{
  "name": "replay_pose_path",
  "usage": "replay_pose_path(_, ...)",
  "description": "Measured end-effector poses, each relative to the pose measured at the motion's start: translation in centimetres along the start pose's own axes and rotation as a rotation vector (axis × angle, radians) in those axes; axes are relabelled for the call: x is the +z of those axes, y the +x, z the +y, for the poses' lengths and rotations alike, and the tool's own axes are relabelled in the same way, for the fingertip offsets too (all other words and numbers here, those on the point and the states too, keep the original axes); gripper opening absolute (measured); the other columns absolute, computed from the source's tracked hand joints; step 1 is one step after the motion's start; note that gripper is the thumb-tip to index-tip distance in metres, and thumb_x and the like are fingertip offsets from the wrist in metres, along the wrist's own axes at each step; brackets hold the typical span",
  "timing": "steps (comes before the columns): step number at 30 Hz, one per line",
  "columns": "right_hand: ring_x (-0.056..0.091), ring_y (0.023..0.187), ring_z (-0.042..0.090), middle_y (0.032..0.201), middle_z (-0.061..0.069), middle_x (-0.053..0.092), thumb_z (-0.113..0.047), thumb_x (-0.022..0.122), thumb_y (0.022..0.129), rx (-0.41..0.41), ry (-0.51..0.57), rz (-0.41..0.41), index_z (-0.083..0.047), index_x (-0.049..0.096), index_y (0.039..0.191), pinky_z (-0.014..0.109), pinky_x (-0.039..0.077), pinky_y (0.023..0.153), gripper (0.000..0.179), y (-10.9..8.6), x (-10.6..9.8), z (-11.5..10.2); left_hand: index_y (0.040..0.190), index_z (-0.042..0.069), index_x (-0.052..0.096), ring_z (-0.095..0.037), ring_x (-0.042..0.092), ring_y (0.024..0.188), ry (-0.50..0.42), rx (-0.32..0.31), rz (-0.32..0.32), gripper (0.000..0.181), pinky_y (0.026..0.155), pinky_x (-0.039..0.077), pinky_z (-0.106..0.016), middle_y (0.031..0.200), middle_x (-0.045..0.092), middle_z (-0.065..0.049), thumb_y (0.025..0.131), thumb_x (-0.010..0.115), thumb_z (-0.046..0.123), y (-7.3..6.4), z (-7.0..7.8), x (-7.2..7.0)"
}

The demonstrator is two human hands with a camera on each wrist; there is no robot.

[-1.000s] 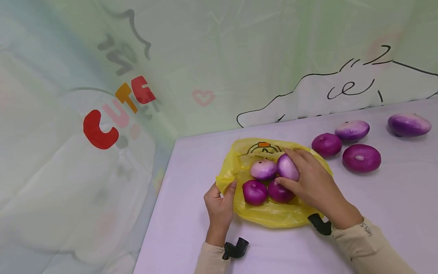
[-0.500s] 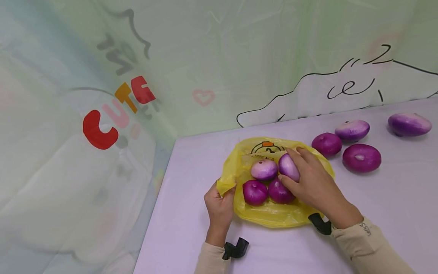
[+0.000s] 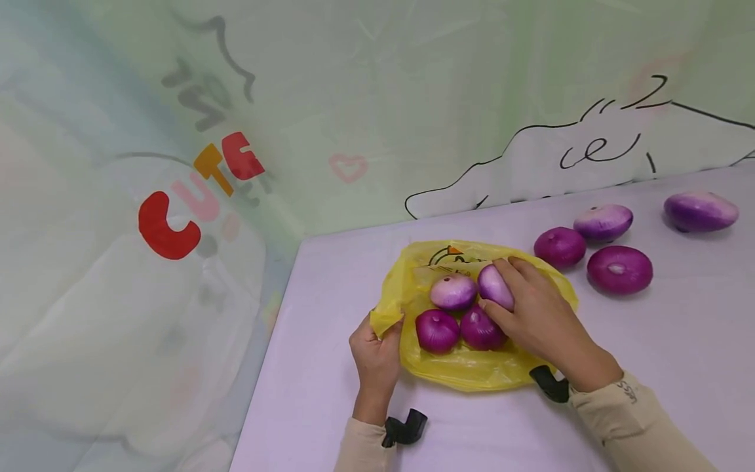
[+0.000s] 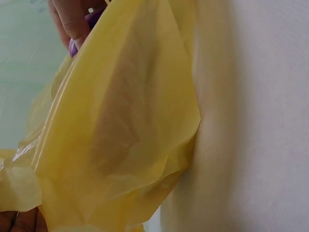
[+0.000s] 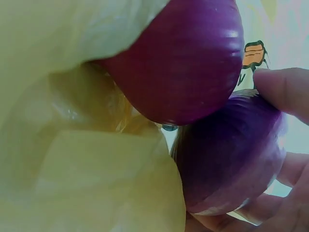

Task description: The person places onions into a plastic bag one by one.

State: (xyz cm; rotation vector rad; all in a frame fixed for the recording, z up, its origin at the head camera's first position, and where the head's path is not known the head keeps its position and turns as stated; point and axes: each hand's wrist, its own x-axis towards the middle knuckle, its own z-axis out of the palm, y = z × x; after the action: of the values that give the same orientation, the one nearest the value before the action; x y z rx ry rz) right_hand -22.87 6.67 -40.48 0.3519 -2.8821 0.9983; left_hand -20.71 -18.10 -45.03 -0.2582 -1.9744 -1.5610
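In the head view a yellow plastic bag [image 3: 448, 377] lies with its mouth open, several purple onions inside. My left hand [image 3: 376, 357] pinches the bag's left rim, its thumb tip covered by the plastic. On the bag's right side, my right hand [image 3: 539, 314] grips a pale purple onion [image 3: 494, 286], thumb in front and fingers behind. That onion sits beside a whitish one [image 3: 453, 292] and just above a darker onion [image 3: 482, 328]. Another dark onion [image 3: 438, 331] lies at the lower left. The right wrist view shows thumb and fingers around the held onion [image 5: 231, 154].
Several more onions stand on the white tabletop to the right: a dark one [image 3: 560, 248], a pale-topped one [image 3: 603, 223], a wide one [image 3: 620, 270] and a farther one [image 3: 700, 212]. A printed cloth wall [image 3: 354, 118] rises behind and at left.
The bag's left rim has folded over my left thumb tip. My right thumb has shifted slightly, with the same onion in the hand. The whole head view has moved a little.
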Motion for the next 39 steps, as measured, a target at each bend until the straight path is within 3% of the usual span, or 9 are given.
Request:
replay_pose_path(16, 0.038, 0.140, 0.054, 0.151, 0.036, 0.042, -0.024, 0.077, 0.093, -0.045, -0.024, 0.047, 0.000, 0.051, 0.149, 0.074, 0.033, 0.112, 0.066, -0.24, -0.11, 0.15, 0.109, -0.001, 0.076, -0.021, 0.072, 0.088, -0.001, -0.014, -0.010, 0.015, 0.085, 0.063, -0.036, 0.099, 0.077, -0.011, 0.096, 0.073, 0.005, -0.11, 0.14, -0.07)
replay_pose_path(24, 0.039, 0.138, 0.055, 0.151, 0.036, 0.043, -0.016, 0.061, 0.091, -0.040, -0.018, 0.062, 0.003, 0.052, 0.148, 0.073, 0.032, 0.112, 0.061, -0.35, -0.32, -0.07, 0.112, -0.001, 0.076, -0.021, 0.072, 0.091, -0.021, -0.022, -0.017, 0.017, 0.087, 0.063, -0.036, 0.102, 0.077, -0.012, 0.097, 0.073, 0.006, -0.08, 0.24, -0.08)
replay_pose_path(29, 0.039, 0.137, 0.056, 0.150, 0.037, 0.043, -0.011, 0.060, 0.092, -0.043, -0.021, 0.066, 0.005, 0.053, 0.146, 0.073, 0.033, 0.112, 0.057, -0.37, -0.33, -0.05, 0.113, -0.001, 0.076, -0.022, 0.073, 0.092, -0.023, -0.017, -0.019, 0.017, 0.088, 0.062, -0.037, 0.103, 0.077, -0.012, 0.097, 0.072, 0.005, -0.05, 0.27, -0.06)
replay_pose_path(34, 0.051, 0.126, 0.054, 0.137, 0.036, 0.054, -0.005, 0.070, 0.091, -0.113, -0.047, 0.153, 0.004, 0.062, 0.137, 0.071, 0.041, 0.106, 0.048, -0.36, -0.06, 0.30, 0.114, -0.002, 0.075, -0.022, 0.073, 0.095, -0.022, -0.019, -0.021, 0.019, 0.089, 0.062, -0.036, 0.105, 0.077, -0.012, 0.097, 0.073, 0.005, -0.05, 0.27, -0.03)
replay_pose_path(39, 0.058, 0.098, 0.043, 0.111, 0.029, 0.060, -0.003, 0.079, 0.086, -0.115, -0.075, 0.230, 0.005, 0.070, 0.127, 0.059, 0.055, 0.081, 0.043, -0.42, 0.14, 0.43, 0.113, -0.003, 0.075, -0.022, 0.073, 0.094, -0.029, -0.017, -0.018, 0.018, 0.088, 0.062, -0.034, 0.104, 0.077, -0.013, 0.096, 0.073, 0.004, -0.08, 0.18, 0.00)
